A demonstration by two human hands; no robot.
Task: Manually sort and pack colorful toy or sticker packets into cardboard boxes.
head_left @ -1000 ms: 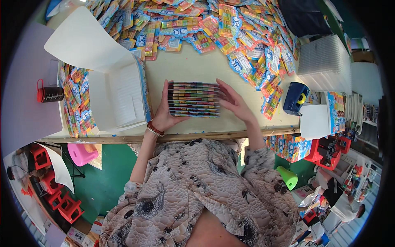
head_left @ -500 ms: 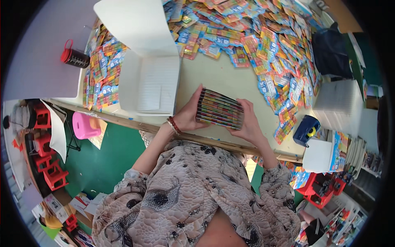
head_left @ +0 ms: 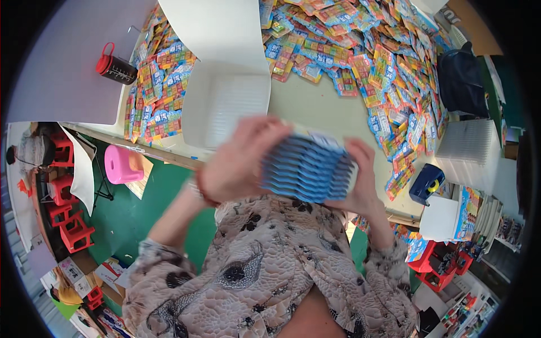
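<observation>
The left hand and right hand, fingers pinching, hold opposite ends of a blue-edged stack of flat packs by the pale cream counter. Even pressure should keep it aligned.

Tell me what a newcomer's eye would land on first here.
First, probably the blue-edged stack of packets at the table's near edge, gripped by the right hand, with the blurred left hand at its left end. Next comes the bright heap of packets sprawling over the table's far and right side. The open white box at left and pink stool on the green floor stand out too.
</observation>
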